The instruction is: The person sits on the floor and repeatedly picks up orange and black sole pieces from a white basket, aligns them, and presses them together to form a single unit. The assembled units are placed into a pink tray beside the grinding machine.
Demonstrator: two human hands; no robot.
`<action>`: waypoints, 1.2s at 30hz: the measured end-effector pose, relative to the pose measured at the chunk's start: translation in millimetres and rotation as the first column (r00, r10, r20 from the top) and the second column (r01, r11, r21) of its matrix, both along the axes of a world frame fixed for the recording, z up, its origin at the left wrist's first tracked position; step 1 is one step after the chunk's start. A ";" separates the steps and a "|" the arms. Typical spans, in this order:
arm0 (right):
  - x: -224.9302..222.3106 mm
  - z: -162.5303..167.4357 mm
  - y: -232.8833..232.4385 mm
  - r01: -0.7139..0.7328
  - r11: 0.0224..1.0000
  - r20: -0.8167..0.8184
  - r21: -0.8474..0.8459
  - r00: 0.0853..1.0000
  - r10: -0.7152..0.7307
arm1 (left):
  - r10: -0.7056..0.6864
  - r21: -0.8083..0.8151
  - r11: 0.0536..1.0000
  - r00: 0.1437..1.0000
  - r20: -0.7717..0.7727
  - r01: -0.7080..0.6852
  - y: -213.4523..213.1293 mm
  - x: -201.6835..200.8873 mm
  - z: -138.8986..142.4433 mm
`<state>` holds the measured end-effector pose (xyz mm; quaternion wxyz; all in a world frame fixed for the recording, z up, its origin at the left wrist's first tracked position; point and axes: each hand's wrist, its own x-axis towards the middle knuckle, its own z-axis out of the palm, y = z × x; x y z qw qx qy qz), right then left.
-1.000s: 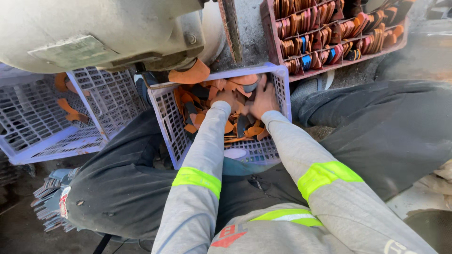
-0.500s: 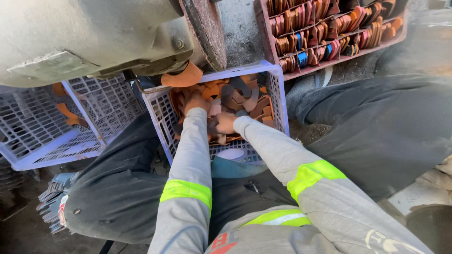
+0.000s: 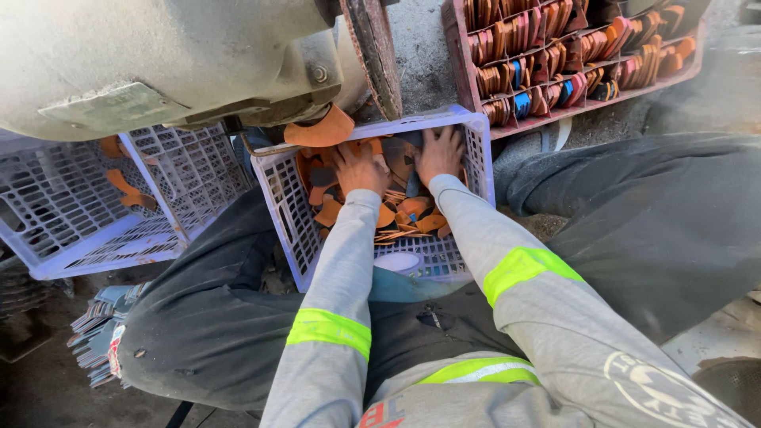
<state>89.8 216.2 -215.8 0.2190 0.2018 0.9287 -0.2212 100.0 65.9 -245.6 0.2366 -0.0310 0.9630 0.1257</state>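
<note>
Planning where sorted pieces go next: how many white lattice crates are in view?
2. One white crate sits between the knees, with the left hand and right hand on the orange pieces inside. The other crate lies at left. Others may be out of frame.

I see a big grey machine housing (image 3: 158,55) overhead, a near-empty pale lattice crate (image 3: 71,206) left on the dirty floor (image 3: 32,388), and a red partitioned tray (image 3: 476,79) against rough concrete, daylit.
</note>
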 end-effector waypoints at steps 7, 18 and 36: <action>11.3 -13.1 -4.4 -0.219 0.973 0.189 -0.067 0.955 0.228 | -0.066 0.052 0.996 0.983 -0.171 0.076 -6.9 2.1 -1.1; 64.0 5.9 -57.1 -0.568 0.720 0.251 -0.398 0.688 0.681 | 0.128 0.231 0.968 0.986 -0.103 -0.102 -26.1 -11.4 -18.6; 67.9 141.1 42.1 -0.547 0.764 0.114 -0.343 0.783 0.612 | -0.636 0.078 0.769 0.748 0.189 0.634 54.4 -2.6 -6.9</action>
